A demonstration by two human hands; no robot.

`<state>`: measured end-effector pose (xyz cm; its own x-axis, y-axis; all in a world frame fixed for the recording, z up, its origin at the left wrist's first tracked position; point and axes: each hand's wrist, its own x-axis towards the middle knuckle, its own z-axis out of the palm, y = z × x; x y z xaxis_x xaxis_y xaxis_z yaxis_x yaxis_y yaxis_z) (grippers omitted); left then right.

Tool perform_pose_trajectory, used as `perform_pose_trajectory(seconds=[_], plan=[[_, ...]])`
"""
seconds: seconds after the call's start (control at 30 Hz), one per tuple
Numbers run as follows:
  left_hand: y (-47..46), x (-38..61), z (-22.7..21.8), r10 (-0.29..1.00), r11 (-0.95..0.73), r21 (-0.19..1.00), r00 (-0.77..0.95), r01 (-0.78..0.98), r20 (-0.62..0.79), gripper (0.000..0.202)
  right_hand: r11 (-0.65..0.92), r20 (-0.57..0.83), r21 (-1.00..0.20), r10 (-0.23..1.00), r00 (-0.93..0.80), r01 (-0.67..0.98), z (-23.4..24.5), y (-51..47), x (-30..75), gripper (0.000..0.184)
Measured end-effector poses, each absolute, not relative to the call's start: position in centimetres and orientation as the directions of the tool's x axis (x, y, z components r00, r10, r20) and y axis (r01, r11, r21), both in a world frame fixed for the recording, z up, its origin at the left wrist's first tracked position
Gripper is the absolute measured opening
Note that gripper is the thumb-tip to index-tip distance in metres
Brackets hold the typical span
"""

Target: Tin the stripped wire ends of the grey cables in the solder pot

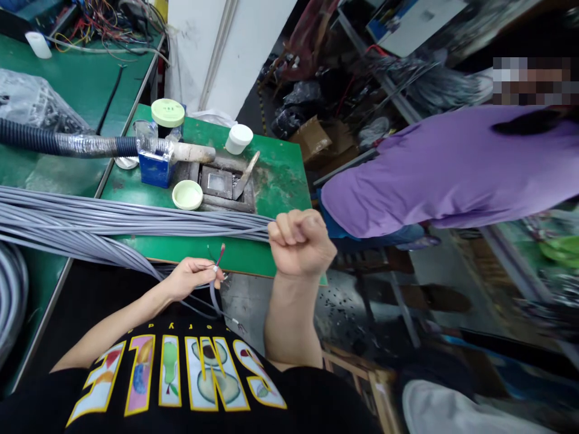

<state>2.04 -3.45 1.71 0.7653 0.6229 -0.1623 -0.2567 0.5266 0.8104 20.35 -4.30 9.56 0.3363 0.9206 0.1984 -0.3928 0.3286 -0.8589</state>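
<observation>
A black shirt [325,401] bears yellow-edged, fruit-patterned SMILE lettering [217,374].

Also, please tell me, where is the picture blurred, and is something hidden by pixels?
In the head view, the green item at the right edge is smeared; pixel squares hide part of the person in purple; the left hand looks clearer.

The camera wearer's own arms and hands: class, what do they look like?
The left hand and right hand are bare, with no gloves or watch in view. Both forearms are uncovered below short black fabric sleeves, part of a black shirt printed with yellow-edged SMILE letters.
</observation>
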Motion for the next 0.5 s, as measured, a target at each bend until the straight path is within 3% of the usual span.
perform_pose_trajectory(seconds=[0.1,0.2,0.33,0.5], plan=[[-3.3,1.9,1.8,0.684,0.512,0.815,0.702,-0.271,-0.197,0.044,0.119,0.108,-0.989,0.986,0.131,-0.085,9.0,-4.6,19.8,0.024],[-2.8,2.0,2.4,0.696,0.481,0.838,0.693,-0.260,-0.185,0.039,-0.029,-0.030,-0.992,1.000,-0.007,0.122,8.2,-4.9,18.2,0.010],[-2.6,1.9,2.9,0.702,0.453,0.856,0.691,-0.250,-0.170,0.036,-0.016,-0.015,-0.996,1.000,0.008,0.089,7.7,-4.7,17.0,0.008],[-2.8,1.9,2.8,0.691,0.471,0.845,0.701,-0.251,-0.177,0.034,-0.021,-0.021,-1.000,0.999,0.047,-0.010,7.1,-3.8,16.7,0.022]])
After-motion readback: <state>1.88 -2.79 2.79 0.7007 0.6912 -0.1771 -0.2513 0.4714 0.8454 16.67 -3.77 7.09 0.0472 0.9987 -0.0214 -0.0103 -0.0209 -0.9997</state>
